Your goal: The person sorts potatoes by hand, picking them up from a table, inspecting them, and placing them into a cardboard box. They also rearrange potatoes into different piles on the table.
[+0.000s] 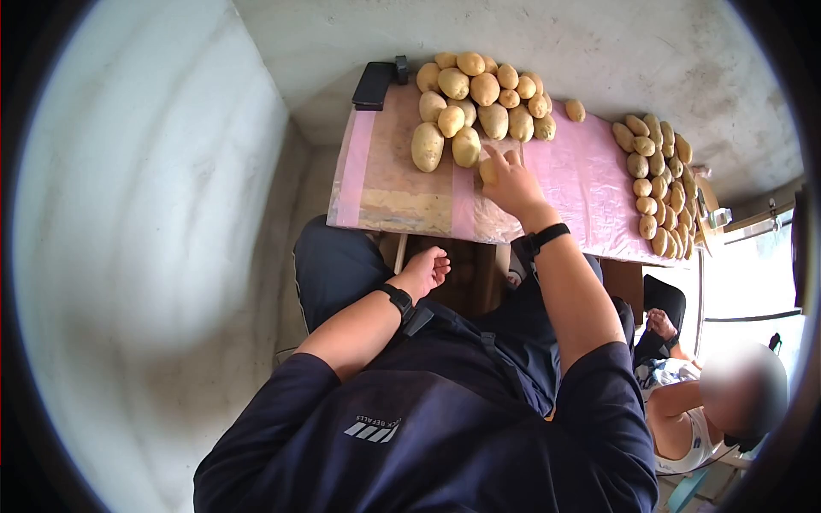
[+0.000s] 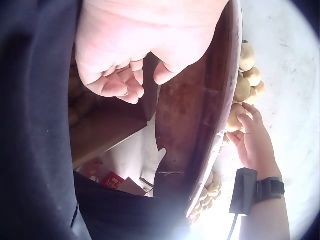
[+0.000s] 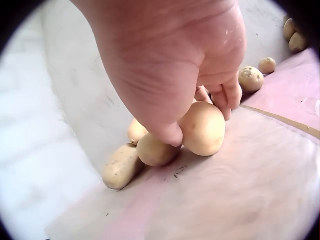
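At the front of the left potato group, the right hand (image 1: 515, 184) grips a potato (image 3: 202, 129) between thumb and fingers, on the pink-taped table top (image 1: 385, 192). Just left of it lies another potato (image 1: 466, 147), and a larger long one (image 1: 427, 147) sits farther left. The left hand (image 1: 425, 272) hangs below the table's front edge, over the lap, its fingers loosely curled and holding nothing; the left wrist view shows this hand (image 2: 135, 40) above an open box (image 2: 110, 130) under the table.
A second potato group (image 1: 663, 184) covers the table's right end, and a single potato (image 1: 575, 110) lies between the groups. A black phone (image 1: 374, 85) lies at the back left corner. Another person (image 1: 684, 419) sits at the right. Walls stand behind and to the left.
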Available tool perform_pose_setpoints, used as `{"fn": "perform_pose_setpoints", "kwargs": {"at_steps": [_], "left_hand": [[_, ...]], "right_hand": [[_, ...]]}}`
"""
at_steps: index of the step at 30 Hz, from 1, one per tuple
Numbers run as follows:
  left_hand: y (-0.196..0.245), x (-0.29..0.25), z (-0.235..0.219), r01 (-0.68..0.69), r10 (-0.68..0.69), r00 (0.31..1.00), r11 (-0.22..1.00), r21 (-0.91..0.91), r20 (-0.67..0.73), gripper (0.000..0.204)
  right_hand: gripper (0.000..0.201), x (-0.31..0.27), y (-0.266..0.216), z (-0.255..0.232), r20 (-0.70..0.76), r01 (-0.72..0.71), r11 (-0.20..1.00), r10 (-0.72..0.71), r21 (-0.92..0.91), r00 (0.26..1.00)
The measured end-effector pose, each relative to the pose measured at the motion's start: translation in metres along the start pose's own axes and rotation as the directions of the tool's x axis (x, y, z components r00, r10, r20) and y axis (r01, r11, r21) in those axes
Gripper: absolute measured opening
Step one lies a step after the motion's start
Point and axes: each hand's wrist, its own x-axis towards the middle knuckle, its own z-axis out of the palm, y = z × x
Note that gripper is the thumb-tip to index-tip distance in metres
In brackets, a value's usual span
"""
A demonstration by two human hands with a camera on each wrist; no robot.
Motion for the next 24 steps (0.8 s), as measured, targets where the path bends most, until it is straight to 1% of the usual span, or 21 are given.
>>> {"fn": "perform_pose_setpoints", "kwargs": {"at_steps": [2, 3, 4, 5, 7, 8, 9, 11, 12, 14, 15, 16, 17, 18, 20, 21, 22, 23, 24], "left_hand": [[-0.002, -0.001, 0.0, 0.011, -0.01, 1.0, 0.999, -0.042, 0.023, 0.018], [-0.002, -0.001, 0.001, 0.011, -0.01, 1.0, 0.999, -0.045, 0.026, 0.018], [-0.002, -0.001, 0.002, 0.04, -0.038, 0.998, 0.998, -0.041, 0.049, 0.022], [0.0, -0.004, 0.006, 0.066, -0.063, 0.995, 0.997, -0.036, 0.073, 0.025], [0.002, -0.012, 0.013, 0.086, -0.082, 0.992, 0.996, -0.034, 0.096, 0.028], [0.002, -0.015, 0.015, 0.107, -0.103, 0.988, 0.994, -0.03, 0.118, 0.031], [0.003, -0.018, 0.017, 0.107, -0.103, 0.988, 0.994, -0.029, 0.119, 0.031], [0.005, -0.024, 0.022, 0.141, -0.124, 0.971, 0.987, -0.072, 0.202, 0.038], [0.007, -0.027, 0.024, 0.143, -0.126, 0.971, 0.987, -0.073, 0.203, 0.038], [0.012, -0.035, 0.028, 0.192, -0.151, 0.947, 0.974, -0.122, 0.283, 0.043], [0.014, -0.039, 0.031, 0.191, -0.15, 0.948, 0.974, -0.125, 0.282, 0.043], [0.015, -0.044, 0.033, 0.191, -0.139, 0.938, 0.972, -0.137, 0.316, 0.045], [0.015, -0.045, 0.034, 0.191, -0.13, 0.928, 0.97, -0.147, 0.35, 0.047], [0.014, -0.047, 0.034, 0.193, -0.132, 0.928, 0.97, -0.145, 0.349, 0.047], [0.013, -0.049, 0.035, 0.202, -0.12, 0.917, 0.962, -0.183, 0.38, 0.052], [0.014, -0.049, 0.035, 0.203, -0.122, 0.917, 0.962, -0.181, 0.38, 0.052], [0.014, -0.049, 0.034, 0.204, -0.117, 0.905, 0.963, -0.176, 0.409, 0.055], [0.014, -0.05, 0.033, 0.207, -0.114, 0.892, 0.963, -0.171, 0.437, 0.057], [0.014, -0.05, 0.033, 0.208, -0.116, 0.892, 0.964, -0.168, 0.437, 0.057]], "right_hand": [[0.059, -0.013, -0.004, -0.003, 0.0, 0.004, 1.0, -0.004, -0.006, 1.0], [0.057, -0.019, -0.007, -0.007, 0.039, 0.018, 0.999, -0.016, -0.041, 0.999], [0.056, -0.026, -0.01, -0.009, 0.077, 0.033, 0.997, -0.027, -0.074, 0.997], [0.056, -0.031, -0.011, -0.009, 0.074, 0.035, 0.996, -0.029, -0.078, 0.997], [0.051, -0.039, -0.013, -0.007, 0.119, 0.005, 0.999, 0.001, -0.047, 0.993], [0.044, -0.044, -0.016, -0.005, 0.113, -0.01, 0.999, 0.014, -0.033, 0.994], [0.044, -0.048, -0.019, -0.004, 0.112, -0.011, 0.999, 0.014, -0.034, 0.994], [0.039, -0.056, -0.024, -0.002, 0.09, 0.119, 0.987, -0.109, -0.11, 0.99], [0.039, -0.059, -0.027, 0.0, 0.092, 0.118, 0.987, -0.108, -0.111, 0.99], [0.041, -0.065, -0.033, 0.003, 0.048, 0.144, 0.982, -0.139, -0.126, 0.989], [0.043, -0.067, -0.036, 0.005, 0.026, 0.158, 0.978, -0.156, -0.133, 0.987], [0.043, -0.069, -0.038, 0.005, 0.028, 0.16, 0.978, -0.157, -0.131, 0.987], [0.045, -0.072, -0.041, 0.004, 0.045, 0.114, 0.992, -0.112, -0.05, 0.993], [0.046, -0.074, -0.043, 0.003, 0.065, 0.064, 0.997, -0.066, 0.031, 0.996], [0.047, -0.077, -0.042, 0.004, 0.047, 0.062, 0.996, -0.065, 0.061, 0.997], [0.047, -0.077, -0.043, 0.005, 0.032, 0.061, 0.994, -0.064, 0.091, 0.997], [0.047, -0.079, -0.044, 0.005, 0.031, 0.06, 0.994, -0.063, 0.093, 0.998], [0.048, -0.082, -0.049, 0.001, 0.062, 0.047, 0.994, -0.054, 0.101, 0.997], [0.049, -0.085, -0.053, -0.003, 0.091, 0.035, 0.994, -0.045, 0.107, 0.995]]}}
